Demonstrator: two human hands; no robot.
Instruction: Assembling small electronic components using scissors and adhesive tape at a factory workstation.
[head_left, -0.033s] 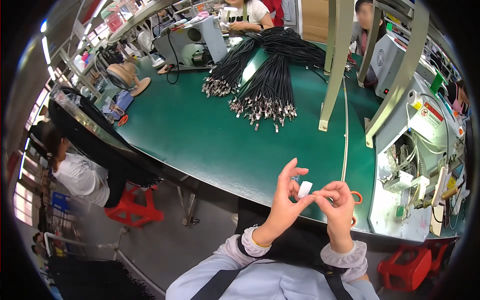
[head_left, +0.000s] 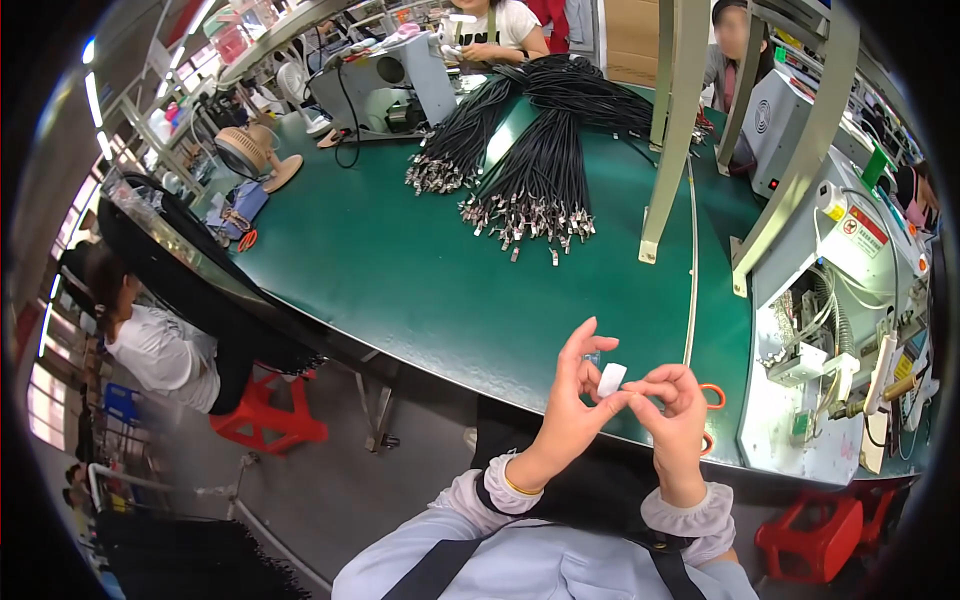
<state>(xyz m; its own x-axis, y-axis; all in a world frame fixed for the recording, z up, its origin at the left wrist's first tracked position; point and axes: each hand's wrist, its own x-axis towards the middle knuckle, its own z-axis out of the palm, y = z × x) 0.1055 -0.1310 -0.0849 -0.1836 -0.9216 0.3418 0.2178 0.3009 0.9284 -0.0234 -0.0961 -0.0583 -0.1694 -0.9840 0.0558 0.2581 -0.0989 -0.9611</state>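
Over the table's front edge, my left hand point(head_left: 573, 390) pinches a small white label-like piece point(head_left: 612, 379) between thumb and fingers, with its upper fingers raised and apart. My right hand point(head_left: 676, 412) is closed in a pinch, its thumb and forefinger meeting the left thumb tip beside the white piece. Whatever lies between the right fingertips is too small or hidden to name. A bit of clear bluish material point(head_left: 593, 358) shows behind the left fingers. Orange-handled scissors point(head_left: 714, 396) lie just right of my right hand, partly covered by it.
Bundles of black cables point(head_left: 545, 150) with metal ends lie across the green table point(head_left: 400, 270). Grey metal posts point(head_left: 672, 150) stand at the right, by a machine point(head_left: 800, 400). A tan fan point(head_left: 245, 150) is far left. Red stools point(head_left: 268, 415) and co-workers surround the table.
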